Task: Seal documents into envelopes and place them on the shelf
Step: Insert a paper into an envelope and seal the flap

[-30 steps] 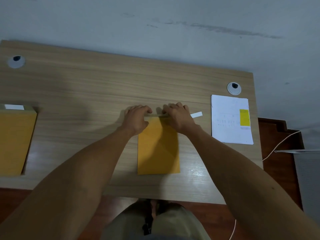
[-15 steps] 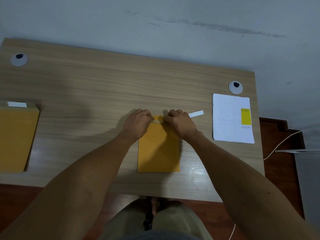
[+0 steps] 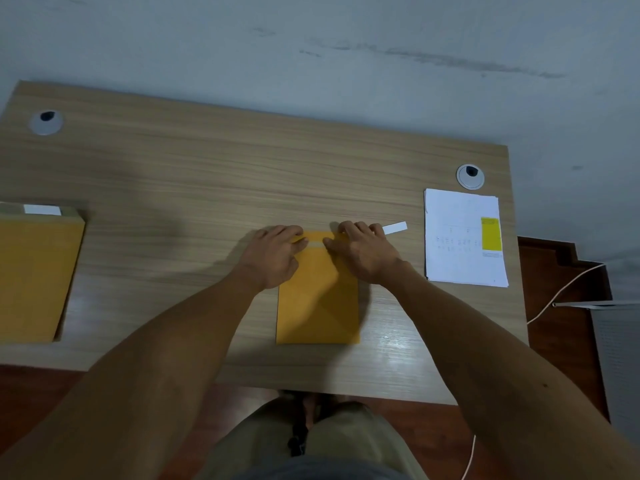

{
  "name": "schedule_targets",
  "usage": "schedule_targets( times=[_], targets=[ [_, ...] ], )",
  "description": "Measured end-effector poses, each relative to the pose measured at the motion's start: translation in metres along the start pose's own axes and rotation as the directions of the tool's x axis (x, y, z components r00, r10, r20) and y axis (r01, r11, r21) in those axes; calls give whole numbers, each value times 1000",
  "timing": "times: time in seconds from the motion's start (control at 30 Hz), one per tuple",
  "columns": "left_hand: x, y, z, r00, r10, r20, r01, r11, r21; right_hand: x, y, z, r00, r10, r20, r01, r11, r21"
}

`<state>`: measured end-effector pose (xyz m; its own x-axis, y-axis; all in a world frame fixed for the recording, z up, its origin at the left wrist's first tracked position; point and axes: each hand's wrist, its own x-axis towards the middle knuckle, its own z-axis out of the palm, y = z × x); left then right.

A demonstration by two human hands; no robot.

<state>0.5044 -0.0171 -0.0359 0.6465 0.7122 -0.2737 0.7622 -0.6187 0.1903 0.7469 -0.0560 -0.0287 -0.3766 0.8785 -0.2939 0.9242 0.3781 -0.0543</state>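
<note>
The flat orange paper envelope lies in the middle of the light wooden counter, with its long side running toward the person. Its top end sits under both hands. The left hand rests on the top left corner, and the right hand rests on the top right corner. The fingers of the left hand are curled down and pressed on the folded top flap. The fingers of the right hand are bent and pressed on the flap too. Both hands press down flat and do not wrap around anything. Between the 2 sets of fingertips a thin white strip shows along the edge of the flap.

Just past the right fingers, on the side away from the left hand, lies a small white paper strip. It touches the counter and pokes out from behind the right hand. Farther out on that side sits a stack of white printed paper sheets with a yellow box printed on the top sheet. Beyond the stack is a round grey cable hole.

Well apart from the left fingers, at the far left edge, lies a pile of big orange envelopes with a white strip on its top flap. Another round grey cable hole sits in the far left corner.
</note>
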Motion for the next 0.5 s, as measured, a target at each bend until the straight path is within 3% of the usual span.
schedule_targets(
  times=[0.33, 0.43, 0.5],
  targets=[
    [-3, 3, -8, 995, -63, 81, 67, 997, -46, -16, -6, 7, 995, 95, 2, -92, 963, 255],
    [3, 3, -16, 984, -66, 167, 70, 997, -16, -14, -12, 4, 984, 176, -4, -169, 951, 261],
    [4, 1, -14, 975, -83, 206, 105, 989, -100, -15, -16, 5, 969, 246, 9, -239, 931, 277]
  ],
)
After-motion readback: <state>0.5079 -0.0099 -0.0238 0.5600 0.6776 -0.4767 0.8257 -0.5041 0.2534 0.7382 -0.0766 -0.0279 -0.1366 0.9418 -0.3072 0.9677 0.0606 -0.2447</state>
